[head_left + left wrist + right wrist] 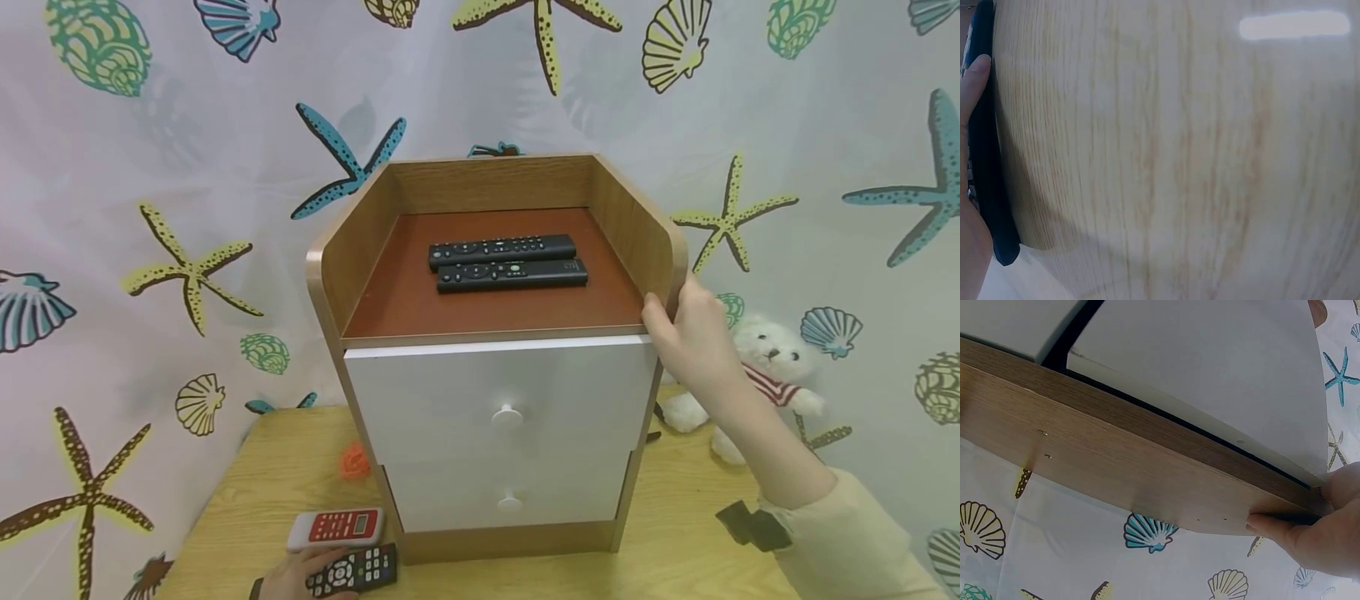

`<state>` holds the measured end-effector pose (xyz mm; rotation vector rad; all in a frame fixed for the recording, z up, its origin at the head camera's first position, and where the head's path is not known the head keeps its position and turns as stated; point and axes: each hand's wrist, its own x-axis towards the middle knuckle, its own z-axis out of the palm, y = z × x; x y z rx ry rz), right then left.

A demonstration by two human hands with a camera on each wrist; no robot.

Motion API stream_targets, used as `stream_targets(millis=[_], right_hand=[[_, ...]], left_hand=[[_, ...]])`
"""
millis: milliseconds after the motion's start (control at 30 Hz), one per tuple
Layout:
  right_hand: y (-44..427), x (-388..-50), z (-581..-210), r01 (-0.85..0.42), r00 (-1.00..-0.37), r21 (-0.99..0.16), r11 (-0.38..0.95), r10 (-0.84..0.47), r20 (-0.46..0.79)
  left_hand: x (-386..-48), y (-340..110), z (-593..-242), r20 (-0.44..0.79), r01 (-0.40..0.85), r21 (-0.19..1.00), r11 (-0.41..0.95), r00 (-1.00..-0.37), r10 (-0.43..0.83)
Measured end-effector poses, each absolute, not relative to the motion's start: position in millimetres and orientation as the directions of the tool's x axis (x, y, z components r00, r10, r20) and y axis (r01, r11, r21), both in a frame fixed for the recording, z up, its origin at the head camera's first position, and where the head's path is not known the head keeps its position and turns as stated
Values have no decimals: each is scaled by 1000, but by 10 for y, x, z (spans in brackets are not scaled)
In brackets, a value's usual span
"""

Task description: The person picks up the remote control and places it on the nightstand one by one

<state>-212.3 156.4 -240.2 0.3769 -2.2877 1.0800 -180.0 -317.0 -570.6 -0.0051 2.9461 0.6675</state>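
Note:
A small wood-grain cabinet (510, 537) with two white drawers (427, 408) stands in the middle of the head view. My right hand (693, 333) grips the front edge of its right side panel, the thumb on the near side; the right wrist view shows that hand (1316, 519) pinching the panel. At the lower left, my left hand (288, 577) holds a black remote control (367, 567) low by the table. Only the remote's dark side (988, 156) and part of the hand appear in the left wrist view. Two black remotes (510, 275) lie parallel on the cabinet's reddish-brown top.
A white and red calculator-like device (341, 527) lies just behind the held remote. An orange object (354, 460) is left of the cabinet. A white teddy bear (772, 350) sits behind my right arm on the wooden table (255, 475). Shell-patterned cloth (247, 158) hangs behind.

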Motion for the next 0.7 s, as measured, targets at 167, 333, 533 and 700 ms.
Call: stream_targets(millis=[167, 333, 533, 700], right_hand=[[1567, -2136, -2408, -474, -795, -615, 630, -7, 607], [1565, -2140, -2405, -475, -794, -613, 632, -7, 608], [1564, -2135, -2398, -465, -803, -619, 633, -8, 595], [1569, -2134, -2401, -465, -794, -602, 650, -6, 607]], left_hand=[[-1801, -3180, -5704, -93, 11, 414, 910, -994, 54], [-1790, -3167, -5689, -86, 2, 406, 914, -996, 40], [-1775, -3170, -5682, -104, -5, 441, 897, -994, 45], [-1777, -3200, -5690, -116, -3, 555, 832, -991, 73]])
